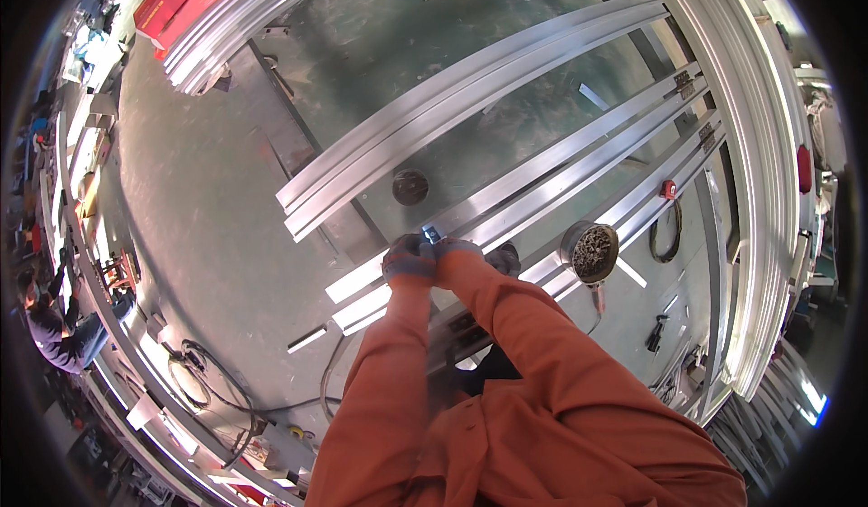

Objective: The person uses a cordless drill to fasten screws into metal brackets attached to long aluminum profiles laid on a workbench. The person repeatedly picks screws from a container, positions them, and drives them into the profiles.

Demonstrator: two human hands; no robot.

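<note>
My left hand (409, 258) and my right hand (454, 246), both in dark gloves, meet over a long silver metal profile (515, 189). Between them a small shiny blue piece (431, 234) shows at the fingertips; its kind is too small to make out. Both hands look closed around it, though the right fingers are partly hidden behind the orange cuff. Beyond my hands lies a wider pair of silver profiles (470, 82), running from lower left to upper right. To the right of my hands, a round tin (592, 250) full of small metal pieces rests on the nearer profiles.
A red tape measure (668, 189) lies on the profile at right. A dark round disc (410, 187) is on the green floor. Long profiles (750, 173) are stacked along the right. Cables (203, 376) coil at lower left, near a seated person (68, 322). Red boxes (185, 1) stand far left.
</note>
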